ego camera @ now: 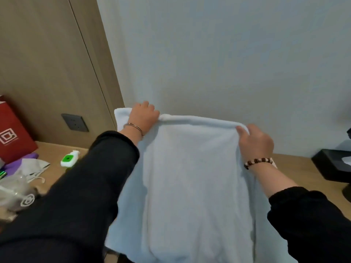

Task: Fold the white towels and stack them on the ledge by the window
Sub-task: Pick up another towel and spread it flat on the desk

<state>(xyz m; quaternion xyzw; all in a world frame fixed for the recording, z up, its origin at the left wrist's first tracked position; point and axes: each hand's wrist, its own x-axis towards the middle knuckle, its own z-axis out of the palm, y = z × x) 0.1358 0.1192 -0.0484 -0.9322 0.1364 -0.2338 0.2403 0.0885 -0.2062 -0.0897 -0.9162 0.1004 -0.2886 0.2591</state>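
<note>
The white towel [190, 177] is held up in front of the person, above the wooden worktop [296, 168] and close to the pale wall [228, 54]. Its top edge is a thick rolled fold, pulled nearly straight between the two hands. The left hand [141, 118] has its grip clenched over that fold near the left end, fingers curled over the far side, and a short corner of cloth sticks out past it to the left. The right hand [255, 141] pinches the right end of the fold between thumb and curled fingers. Below the hands the cloth falls towards the viewer in soft lengthwise creases. Its left side edge runs under the dark sleeve, its right edge behind the right forearm, and its lower edge is out of view.

Right of the towel a bare strip of worktop runs to a black tissue box [334, 166]. On the left stand a white-and-green bottle [69, 158], a red bag [13, 135] and crumpled plastic wrappers [17, 192]. A dark wall socket [75, 122] sits in the wooden panel above them.
</note>
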